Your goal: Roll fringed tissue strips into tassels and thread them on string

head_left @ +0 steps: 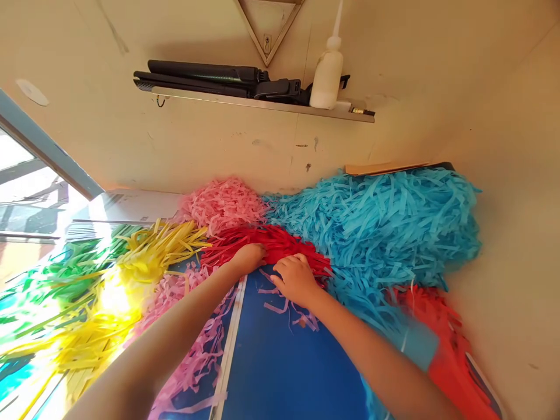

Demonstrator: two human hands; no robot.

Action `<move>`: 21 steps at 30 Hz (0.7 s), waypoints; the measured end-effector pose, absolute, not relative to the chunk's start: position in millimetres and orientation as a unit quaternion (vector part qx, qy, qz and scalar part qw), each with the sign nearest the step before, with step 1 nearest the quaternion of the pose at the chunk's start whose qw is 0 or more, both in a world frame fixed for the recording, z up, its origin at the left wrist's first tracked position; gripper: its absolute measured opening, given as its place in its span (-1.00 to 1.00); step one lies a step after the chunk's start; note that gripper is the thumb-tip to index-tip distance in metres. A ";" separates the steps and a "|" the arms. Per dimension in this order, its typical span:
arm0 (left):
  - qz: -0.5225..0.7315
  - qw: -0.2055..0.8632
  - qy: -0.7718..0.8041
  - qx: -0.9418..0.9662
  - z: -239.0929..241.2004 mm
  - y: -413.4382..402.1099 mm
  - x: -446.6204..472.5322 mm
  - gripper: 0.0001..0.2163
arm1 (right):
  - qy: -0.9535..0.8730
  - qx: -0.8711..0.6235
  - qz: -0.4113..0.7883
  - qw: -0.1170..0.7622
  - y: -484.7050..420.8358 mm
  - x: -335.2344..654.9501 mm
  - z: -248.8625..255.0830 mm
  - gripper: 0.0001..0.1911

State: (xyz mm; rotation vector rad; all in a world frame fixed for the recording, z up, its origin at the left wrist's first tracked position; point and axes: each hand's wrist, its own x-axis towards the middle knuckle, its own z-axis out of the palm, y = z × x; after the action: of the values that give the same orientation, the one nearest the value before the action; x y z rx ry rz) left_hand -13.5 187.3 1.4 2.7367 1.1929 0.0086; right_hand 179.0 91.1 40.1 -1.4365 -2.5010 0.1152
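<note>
A bundle of red tissue-paper fringe (280, 252) lies across the far part of the blue tabletop (289, 356), its strips fanning out to both sides. My left hand (250, 259) is closed on the flat middle of this bundle, with its fingertips mostly hidden. Just to the right, my right hand (296, 279) has its bent fingers on the near edge of the same red paper, thumb toward the left. Thin lilac paper scraps (301, 318) lie on the table below the right hand.
Pink fringe (223, 204) and a large blue fringe pile (402, 221) rest against the wall. Yellow fringe (175, 242), green fringe (74, 262) and pinkish-lilac fringe (201, 356) spread leftward. Red-orange fringe (455, 338) lies right. A wall shelf (262, 104) holds a white nozzle bottle (327, 76) and black tools.
</note>
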 end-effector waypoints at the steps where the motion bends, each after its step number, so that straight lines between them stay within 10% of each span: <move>1: -0.003 0.081 0.389 0.918 4.1 191.0 -14.6 -0.76 | -0.860 -0.494 0.039 0.121 93.8 176.1 38.8 -0.78; 21: 0.005 0.008 0.612 0.791 35.3 213.7 -1.2 -0.71 | -0.854 -0.516 0.059 0.004 124.6 124.3 6.8 -0.24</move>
State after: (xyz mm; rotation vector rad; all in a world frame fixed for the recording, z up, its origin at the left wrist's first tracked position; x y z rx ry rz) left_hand -1.2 213.7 35.3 2.4726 1.9112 0.0148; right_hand 124.3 124.6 6.8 -1.6180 -2.6778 0.1839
